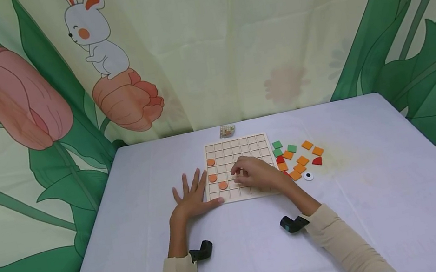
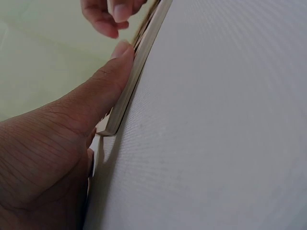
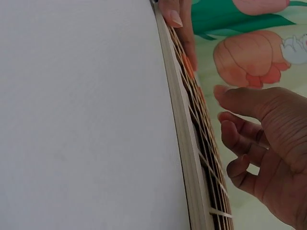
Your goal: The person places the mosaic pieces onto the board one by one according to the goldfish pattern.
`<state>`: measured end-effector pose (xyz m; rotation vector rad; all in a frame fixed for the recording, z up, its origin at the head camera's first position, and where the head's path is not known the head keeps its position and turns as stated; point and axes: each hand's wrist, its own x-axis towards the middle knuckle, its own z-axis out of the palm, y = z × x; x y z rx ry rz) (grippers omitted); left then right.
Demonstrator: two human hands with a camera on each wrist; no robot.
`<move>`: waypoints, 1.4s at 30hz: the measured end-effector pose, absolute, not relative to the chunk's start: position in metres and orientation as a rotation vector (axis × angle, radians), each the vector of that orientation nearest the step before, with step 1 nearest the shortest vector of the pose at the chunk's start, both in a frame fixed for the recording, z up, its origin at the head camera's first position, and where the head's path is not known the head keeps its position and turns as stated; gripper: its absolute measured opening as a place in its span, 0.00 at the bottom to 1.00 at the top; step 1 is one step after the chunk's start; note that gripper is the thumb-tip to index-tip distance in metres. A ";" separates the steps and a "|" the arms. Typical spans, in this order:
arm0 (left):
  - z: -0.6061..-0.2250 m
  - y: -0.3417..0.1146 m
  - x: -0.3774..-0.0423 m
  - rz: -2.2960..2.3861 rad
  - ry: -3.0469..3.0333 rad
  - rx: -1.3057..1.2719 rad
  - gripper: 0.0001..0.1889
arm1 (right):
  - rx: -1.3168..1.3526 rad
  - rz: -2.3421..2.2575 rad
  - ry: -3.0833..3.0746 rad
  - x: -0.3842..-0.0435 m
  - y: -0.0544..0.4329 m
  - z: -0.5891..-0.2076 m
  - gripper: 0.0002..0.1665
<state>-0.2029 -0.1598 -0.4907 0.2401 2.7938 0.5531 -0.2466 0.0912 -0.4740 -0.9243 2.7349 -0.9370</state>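
A wooden grid board [image 1: 243, 193] lies on the table, with orange round pieces [image 1: 223, 185] in cells along its left side. My left hand [image 1: 191, 201] rests at the board's left edge with fingers spread, and its thumb [image 2: 103, 84] lies on the near left corner. Above the middle of the board is my right hand [image 1: 255, 173], fingers loosely bent. In the right wrist view a gap shows between the right thumb [image 3: 244, 100] and the fingers, and nothing is held there.
Right of the board lie several orange squares [image 1: 302, 160], green squares [image 1: 291, 148] and red quarter-round pieces [image 1: 317, 161]. A white disc with a black centre [image 1: 308, 176] is near them. Behind the board sits a small patterned item [image 1: 227, 131]. A printed curtain [image 1: 232, 58] hangs behind the table.
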 end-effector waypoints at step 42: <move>-0.485 -0.158 -0.198 0.596 2.799 0.244 0.56 | -0.567 -0.957 2.852 -0.249 0.210 -0.475 0.11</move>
